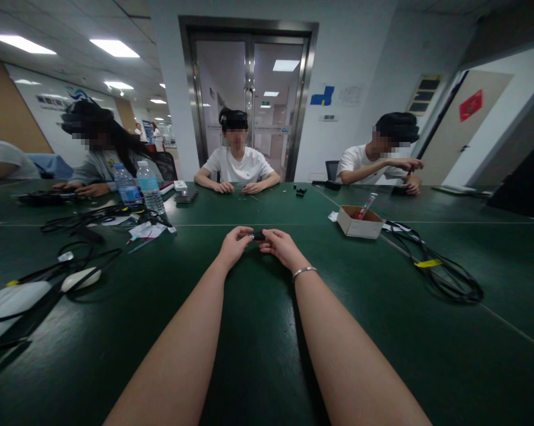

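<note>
A small black stick with a silvery end (258, 236) is held level between my two hands, above the green table (258, 331). My left hand (235, 245) pinches its silvery left end between thumb and fingertips. On the other side, my right hand (284, 247) grips the black part, its fingers curled around and partly covering it. What kind of stick it is I cannot make out at this size. A silver bracelet (304, 271) circles my right wrist.
Cables (89, 260), a white mouse (81, 279) and water bottles (149, 186) lie or stand on the left. To the right are an open cardboard box (359, 225) and a coiled black cable (444, 272). Several people sit around the table, one directly opposite (236, 160).
</note>
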A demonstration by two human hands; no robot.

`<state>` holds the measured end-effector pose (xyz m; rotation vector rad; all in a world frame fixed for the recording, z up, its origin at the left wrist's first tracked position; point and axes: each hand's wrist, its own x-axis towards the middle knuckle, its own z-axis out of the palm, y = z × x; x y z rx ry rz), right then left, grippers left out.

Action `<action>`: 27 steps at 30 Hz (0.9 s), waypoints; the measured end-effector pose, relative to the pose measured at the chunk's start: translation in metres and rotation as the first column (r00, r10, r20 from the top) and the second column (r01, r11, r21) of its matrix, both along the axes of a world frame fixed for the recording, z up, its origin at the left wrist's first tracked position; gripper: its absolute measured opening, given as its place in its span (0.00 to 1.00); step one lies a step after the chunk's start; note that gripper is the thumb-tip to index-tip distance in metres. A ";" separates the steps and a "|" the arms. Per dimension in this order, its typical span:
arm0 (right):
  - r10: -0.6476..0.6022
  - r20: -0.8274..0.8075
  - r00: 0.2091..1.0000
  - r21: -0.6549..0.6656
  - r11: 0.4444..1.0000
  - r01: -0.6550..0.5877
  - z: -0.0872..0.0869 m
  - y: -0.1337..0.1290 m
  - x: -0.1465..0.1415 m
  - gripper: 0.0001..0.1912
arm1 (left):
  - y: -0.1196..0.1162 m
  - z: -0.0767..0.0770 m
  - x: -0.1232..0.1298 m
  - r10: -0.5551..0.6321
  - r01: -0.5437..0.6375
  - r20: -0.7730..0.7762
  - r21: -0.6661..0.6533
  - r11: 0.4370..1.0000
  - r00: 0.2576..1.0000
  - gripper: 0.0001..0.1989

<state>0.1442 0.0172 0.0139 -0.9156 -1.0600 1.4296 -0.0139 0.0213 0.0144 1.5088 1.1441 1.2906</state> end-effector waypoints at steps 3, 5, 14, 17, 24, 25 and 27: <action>0.000 0.000 1.000 0.002 1.000 0.000 -0.001 0.001 0.000 0.07 | 0.000 -0.001 -0.001 0.007 -0.007 0.005 0.027 1.000 1.000 0.15; 0.002 0.010 1.000 0.001 1.000 -0.002 -0.001 0.001 0.000 0.08 | 0.001 -0.001 0.000 0.003 -0.004 0.011 0.014 1.000 1.000 0.14; 0.083 0.032 0.996 0.049 0.995 -0.084 0.001 -0.003 0.004 0.08 | 0.005 -0.004 0.000 -0.051 0.053 0.054 -0.035 0.998 0.997 0.13; 0.114 0.027 0.993 0.070 0.991 -0.116 0.003 -0.004 0.004 0.15 | 0.007 -0.006 0.000 -0.056 0.057 0.059 -0.019 0.998 0.997 0.12; 0.081 0.104 0.991 0.036 0.996 -0.085 0.003 -0.001 0.001 0.10 | 0.004 -0.005 0.000 -0.050 0.051 0.041 -0.019 0.999 0.998 0.13; 0.091 0.082 0.992 0.058 0.994 -0.096 0.003 -0.002 0.002 0.15 | 0.004 -0.004 0.000 -0.047 0.048 0.037 -0.017 0.999 0.998 0.13; 0.102 0.029 0.994 0.082 0.991 -0.104 0.004 -0.003 0.002 0.26 | 0.004 -0.004 -0.001 -0.044 0.045 0.031 -0.015 0.999 0.999 0.13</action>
